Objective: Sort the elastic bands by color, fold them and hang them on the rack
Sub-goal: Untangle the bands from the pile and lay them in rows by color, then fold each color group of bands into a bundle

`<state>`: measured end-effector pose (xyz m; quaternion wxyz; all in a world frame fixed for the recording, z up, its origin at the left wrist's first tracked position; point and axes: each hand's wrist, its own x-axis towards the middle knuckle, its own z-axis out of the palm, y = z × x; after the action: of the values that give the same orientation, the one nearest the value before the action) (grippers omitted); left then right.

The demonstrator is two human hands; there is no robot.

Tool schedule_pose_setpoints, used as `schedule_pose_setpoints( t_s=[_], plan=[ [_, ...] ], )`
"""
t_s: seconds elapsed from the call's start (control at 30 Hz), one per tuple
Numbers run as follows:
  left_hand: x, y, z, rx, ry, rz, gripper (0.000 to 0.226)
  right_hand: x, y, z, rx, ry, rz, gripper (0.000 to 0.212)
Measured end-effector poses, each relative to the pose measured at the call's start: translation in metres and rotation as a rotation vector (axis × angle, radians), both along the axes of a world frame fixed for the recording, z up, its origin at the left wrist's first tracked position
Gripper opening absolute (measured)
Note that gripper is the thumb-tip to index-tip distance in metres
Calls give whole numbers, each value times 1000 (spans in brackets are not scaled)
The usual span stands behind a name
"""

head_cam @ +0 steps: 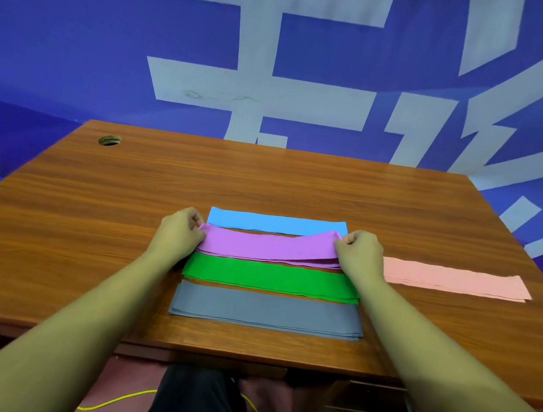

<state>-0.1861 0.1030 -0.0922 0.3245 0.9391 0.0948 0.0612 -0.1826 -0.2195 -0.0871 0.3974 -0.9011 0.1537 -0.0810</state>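
Observation:
Several folded elastic bands lie in a column on the wooden table (89, 216). From far to near: a blue band (278, 223), a purple band (268, 247), a green band (271, 276) and a grey band (267, 309). A pink band (453, 280) lies apart to the right. My left hand (178, 231) pinches the purple band's left end. My right hand (360, 255) pinches its right end. The purple band's top layer is slightly lifted and sags in the middle. No rack is in view.
A round cable hole (109, 140) sits at the table's far left corner. A blue wall with large white characters (260, 93) stands right behind the table. A yellow cable (120, 400) runs on the floor by my legs.

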Motion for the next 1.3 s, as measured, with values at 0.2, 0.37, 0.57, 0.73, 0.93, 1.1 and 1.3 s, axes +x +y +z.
schedule_pose_setpoints(
  t_s=[0.2, 0.37, 0.57, 0.73, 0.93, 1.1, 1.3],
  plan=[
    [-3, -3, 0, -112, 12, 25, 15, 0, -4, 0, 31, 27, -42, 33],
    [-3, 1, -9, -61, 69, 16, 17, 0, -4, -7, -90, 92, -7, 31],
    [-1, 3, -7, -105, 82, 39, 10, 3, -6, -4, -125, 33, 22, 9],
    [-1, 3, -8, -34, 121, 35, 13, -5, -4, -18, -223, 18, 78, 13],
    [-4, 8, -7, 36, 70, -107, 27, -3, -1, -26, -434, -122, 178, 16],
    [-6, 7, -10, 13, 47, -109, 24, -1, -8, -27, -353, -92, 183, 12],
    [-1, 6, -4, -76, 100, -29, 30, 2, 6, -11, -333, -169, 258, 24]
  ],
)
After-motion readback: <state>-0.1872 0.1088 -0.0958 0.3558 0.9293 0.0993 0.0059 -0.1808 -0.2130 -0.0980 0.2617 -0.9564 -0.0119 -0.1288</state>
